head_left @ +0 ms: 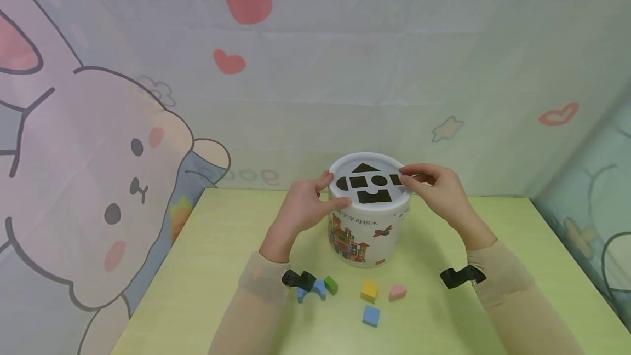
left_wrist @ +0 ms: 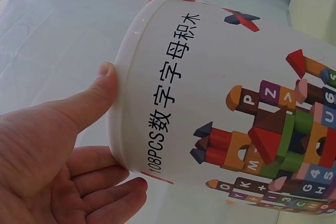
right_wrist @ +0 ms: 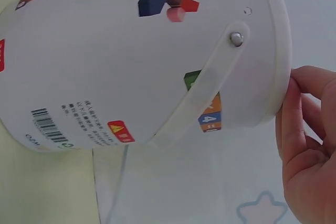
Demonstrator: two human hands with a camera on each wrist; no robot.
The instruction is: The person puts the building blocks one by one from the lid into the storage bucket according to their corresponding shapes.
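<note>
A white bucket [head_left: 370, 242] printed with colourful toy blocks stands upright on the table. Its white lid [head_left: 386, 167] has dark cut-outs, among them a triangle, a circle and an arch. My left hand [head_left: 307, 203] grips the lid's left edge, thumb at the front rim and fingers round the side. At the right edge, my right hand [head_left: 439, 188] pinches the rim between thumb and fingertips, close to a square cut-out. In the right wrist view, the right hand [right_wrist: 310, 129] has its fingertips right at the rim, and the bucket's handle [right_wrist: 202, 85] hangs down its side.
Loose blocks lie in front of the bucket: a blue arch [head_left: 319, 289], a green block [head_left: 331, 285], a yellow block [head_left: 369, 291], a pink half-round block [head_left: 397, 292] and a blue square block [head_left: 371, 315]. Behind the table [head_left: 227, 234] hangs a printed cloth [head_left: 345, 70].
</note>
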